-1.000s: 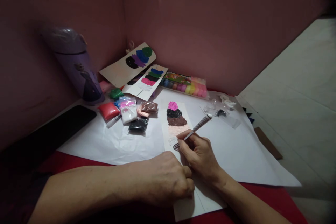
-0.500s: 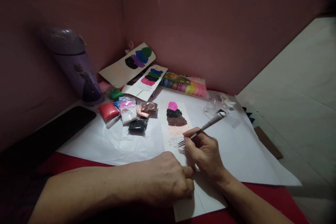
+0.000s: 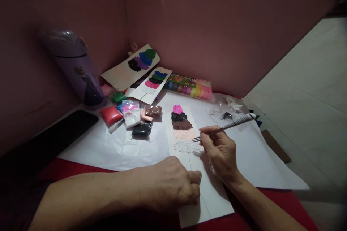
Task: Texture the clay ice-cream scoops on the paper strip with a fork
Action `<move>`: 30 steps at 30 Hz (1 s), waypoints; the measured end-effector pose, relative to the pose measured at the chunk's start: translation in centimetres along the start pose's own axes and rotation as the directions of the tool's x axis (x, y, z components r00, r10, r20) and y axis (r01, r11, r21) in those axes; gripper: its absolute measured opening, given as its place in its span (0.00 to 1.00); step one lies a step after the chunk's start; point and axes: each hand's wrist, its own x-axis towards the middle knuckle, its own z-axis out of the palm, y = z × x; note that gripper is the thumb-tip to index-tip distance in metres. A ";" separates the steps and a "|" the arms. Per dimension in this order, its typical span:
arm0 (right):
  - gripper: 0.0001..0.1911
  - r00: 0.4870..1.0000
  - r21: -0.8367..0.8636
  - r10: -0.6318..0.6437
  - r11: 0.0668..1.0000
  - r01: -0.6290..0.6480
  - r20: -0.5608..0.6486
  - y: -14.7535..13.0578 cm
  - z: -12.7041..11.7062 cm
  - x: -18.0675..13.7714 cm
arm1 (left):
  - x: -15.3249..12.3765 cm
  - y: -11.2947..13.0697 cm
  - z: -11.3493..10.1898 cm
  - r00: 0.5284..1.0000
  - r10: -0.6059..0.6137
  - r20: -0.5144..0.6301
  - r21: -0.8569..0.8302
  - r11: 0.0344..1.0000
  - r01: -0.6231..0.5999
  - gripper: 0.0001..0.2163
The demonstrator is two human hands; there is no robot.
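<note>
We've got the tabletop (image 3: 287, 202) in a wall corner, red along its near edge, white sheet (image 3: 260, 162) over most of it, presumably to keep it clean. Purple bottle (image 3: 72, 66) stands in the far-left corner, dark slab (image 3: 76, 121) along the left edge; both likely parked there to free the middle. Card strip (image 3: 193, 162) runs from the near edge inward, banded end away from us, so the bands stay in sight. Two banded cards (image 3: 119, 74) (image 3: 137, 95) sit by the far edge, probably out of smearing range. Our left hand (image 3: 181, 184) rests fist-like on the strip's near half, likely weighting it against sliding. Our right hand (image 3: 219, 149) pinches the fork (image 3: 234, 123) close to the tines, we'd guess for fine control. Coloured packets (image 3: 142, 130) are heaped left of the strip, in easy reach.

Unclear: tabletop's near-left corner is lost in shadow, as is the slab's near end; can't say what the slab is. Left fingers curl under, so we can't tell if they hold anything. Tines hang over the right side of the peach and white bands; contact unreadable. Packets overlap, blue one mostly buried. Clear wrapper (image 3: 241, 126) toward the far-right corner has a black bit, unidentified.
</note>
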 end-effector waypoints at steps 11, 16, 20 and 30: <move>0.04 0.998 -0.097 -0.014 0.995 0.007 -0.067 0.8 -0.5 0.7 | 0.0 -0.1 0.2 1.000 0.007 -0.021 -0.011 1.000 -0.007 0.04; 0.03 0.998 -0.123 -0.013 0.992 0.006 -0.057 1.1 -0.5 1.1 | -0.1 -0.1 0.1 1.000 0.003 -0.016 -0.017 1.000 -0.003 0.04; 0.03 0.999 -0.149 -0.006 0.989 -0.001 -0.045 1.1 -0.5 1.2 | -0.1 0.0 -0.1 1.000 0.007 -0.012 -0.016 1.000 -0.007 0.04; 0.03 1.000 -0.175 0.003 0.985 -0.001 0.013 1.2 -0.5 1.1 | -0.1 -0.1 0.0 1.000 0.000 0.000 -0.007 1.000 0.000 0.04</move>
